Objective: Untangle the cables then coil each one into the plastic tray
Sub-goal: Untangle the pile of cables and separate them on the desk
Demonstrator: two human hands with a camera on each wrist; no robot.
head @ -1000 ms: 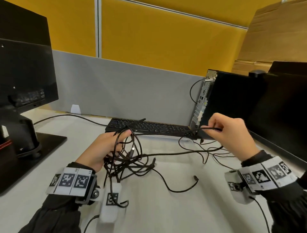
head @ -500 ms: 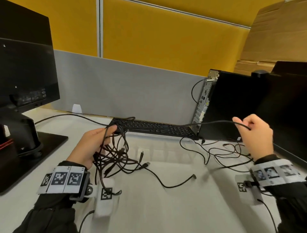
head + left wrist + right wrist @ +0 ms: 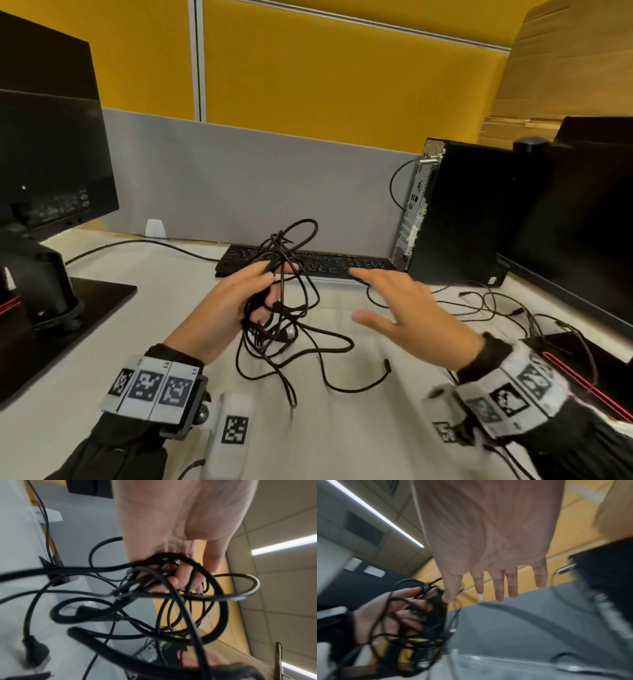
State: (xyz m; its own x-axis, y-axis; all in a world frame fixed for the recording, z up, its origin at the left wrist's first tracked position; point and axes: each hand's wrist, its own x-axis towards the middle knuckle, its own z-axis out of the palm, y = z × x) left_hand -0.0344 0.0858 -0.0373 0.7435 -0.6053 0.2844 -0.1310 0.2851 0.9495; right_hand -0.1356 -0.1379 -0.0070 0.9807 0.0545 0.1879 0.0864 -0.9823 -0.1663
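Untangling is the step in hand. The left hand (image 3: 236,308) holds the knot of black cables (image 3: 277,308) lifted above the desk (image 3: 342,428), fingers curled through the loops, while several strands hang down and trail across the surface. The right hand (image 3: 407,318) is empty, fingers spread, hovering just beside the knot. One separate cable (image 3: 479,308) lies loose on the desk to the right, near the computer tower (image 3: 455,212). The next move probably calls for the right hand to pick out one free end or plug and draw it clear without tightening the loops. The plastic tray cannot be made out with any certainty. How many cables make up the knot is unclear, and both wrist views are smeared by motion.
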